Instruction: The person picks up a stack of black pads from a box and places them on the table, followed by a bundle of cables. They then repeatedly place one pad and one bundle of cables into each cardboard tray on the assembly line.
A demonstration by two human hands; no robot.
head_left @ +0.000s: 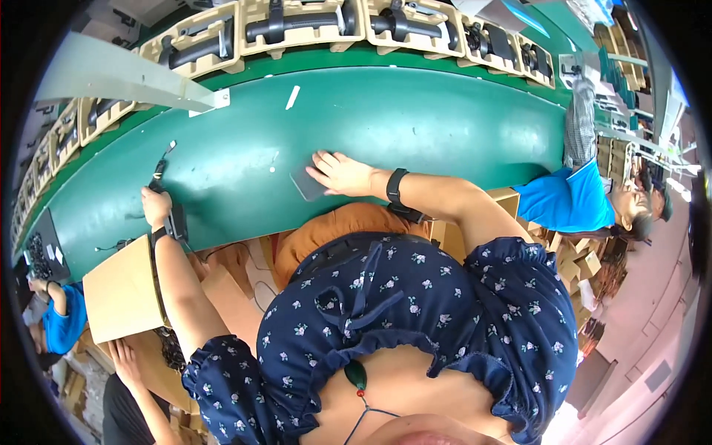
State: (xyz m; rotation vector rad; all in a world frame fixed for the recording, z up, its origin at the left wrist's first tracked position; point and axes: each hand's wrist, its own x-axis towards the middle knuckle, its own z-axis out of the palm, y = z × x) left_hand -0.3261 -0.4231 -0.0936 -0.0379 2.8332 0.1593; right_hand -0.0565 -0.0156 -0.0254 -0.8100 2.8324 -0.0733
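My left hand (156,206) is closed around a black cable (159,175) at the left part of the green table. The cable's connector end points away from me. A black box-like piece (177,225), perhaps an adapter, lies beside my left wrist at the near edge. Near the table's middle, my right hand (341,175) has its fingers over a dark grey flat rectangular piece (307,185), slightly blurred. Its exact kind cannot be made out, and part of it is hidden under the hand.
Beyond the green table (445,126), beige moulded trays (300,33) with black parts stand in a row. A metal post (141,74) rises at far left. Cardboard boxes (122,289) are at near left, beside another person's hand (126,361). A person in blue (567,199) works at right.
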